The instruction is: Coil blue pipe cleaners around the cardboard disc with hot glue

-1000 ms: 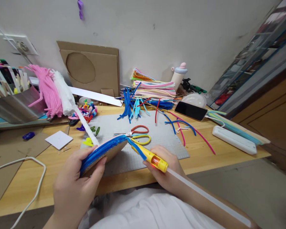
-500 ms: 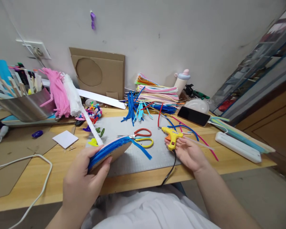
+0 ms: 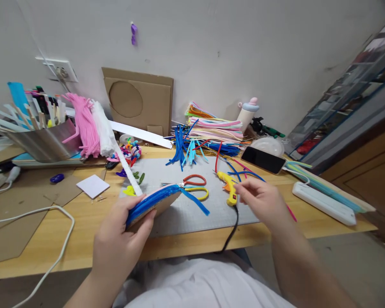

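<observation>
My left hand [image 3: 120, 237] pinches the blue-edged card [image 3: 154, 201] above the surface [image 3: 167, 244]; its loose strip [image 3: 198, 202] could snag the scissors [image 3: 195, 176]. My right hand [image 3: 261, 200] bunches its fingertips beside the glue gun [image 3: 232, 197], contents unclear; catching the cord [image 3: 237, 222] could swing a hot tip.

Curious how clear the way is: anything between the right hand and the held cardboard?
Yes, in this view: the glue gun, close beside the right hand, then the loose blue strip, nearer the cardboard.

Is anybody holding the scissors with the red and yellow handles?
No, the scissors are lying on the gray mat, untouched.
</observation>
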`<state>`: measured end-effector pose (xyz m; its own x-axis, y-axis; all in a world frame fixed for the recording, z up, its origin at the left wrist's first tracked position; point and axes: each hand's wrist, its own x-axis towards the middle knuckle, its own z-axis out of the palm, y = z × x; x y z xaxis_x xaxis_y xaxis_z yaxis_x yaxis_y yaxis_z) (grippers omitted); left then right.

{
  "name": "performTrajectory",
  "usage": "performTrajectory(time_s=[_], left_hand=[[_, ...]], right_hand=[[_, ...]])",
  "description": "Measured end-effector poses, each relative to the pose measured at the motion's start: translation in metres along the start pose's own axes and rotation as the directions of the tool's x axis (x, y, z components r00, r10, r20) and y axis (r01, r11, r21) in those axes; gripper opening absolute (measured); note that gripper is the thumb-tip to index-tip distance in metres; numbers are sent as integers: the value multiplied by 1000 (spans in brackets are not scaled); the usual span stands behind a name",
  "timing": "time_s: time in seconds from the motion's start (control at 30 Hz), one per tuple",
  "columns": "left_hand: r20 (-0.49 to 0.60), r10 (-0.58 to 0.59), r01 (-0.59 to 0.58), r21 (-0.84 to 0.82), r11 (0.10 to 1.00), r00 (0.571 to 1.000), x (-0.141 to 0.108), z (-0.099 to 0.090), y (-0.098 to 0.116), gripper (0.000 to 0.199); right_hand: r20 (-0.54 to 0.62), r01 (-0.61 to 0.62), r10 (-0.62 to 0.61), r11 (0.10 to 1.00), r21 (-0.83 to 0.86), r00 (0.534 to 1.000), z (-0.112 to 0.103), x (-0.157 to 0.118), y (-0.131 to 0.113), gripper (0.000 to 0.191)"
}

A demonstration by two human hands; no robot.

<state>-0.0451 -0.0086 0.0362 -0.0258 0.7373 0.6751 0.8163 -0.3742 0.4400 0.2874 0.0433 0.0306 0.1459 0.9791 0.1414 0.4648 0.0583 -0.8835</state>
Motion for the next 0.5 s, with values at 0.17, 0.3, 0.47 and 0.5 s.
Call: performTrajectory(time_s=[0.17,0.3,0.47,0.5], left_hand=[[6,30,-30,6,1000,1000,1,-1,1,24],[7,22,-22,-3,1000,1000,1,-2,0,23],[1,13,-13,-18,1000,1000,0,-2,-5,24],[0,18,-18,-22,1000,1000,0,-2,-6,24]], right_hand=[[86,476,-499,856,200,862,64,-12,-47,8],[110,270,-360,839,473,926,103,0,-44,7],[329,-24,-227,791,611,917,123,5,-36,31],[390,-73,-230,776,626,892,125,4,-35,34]])
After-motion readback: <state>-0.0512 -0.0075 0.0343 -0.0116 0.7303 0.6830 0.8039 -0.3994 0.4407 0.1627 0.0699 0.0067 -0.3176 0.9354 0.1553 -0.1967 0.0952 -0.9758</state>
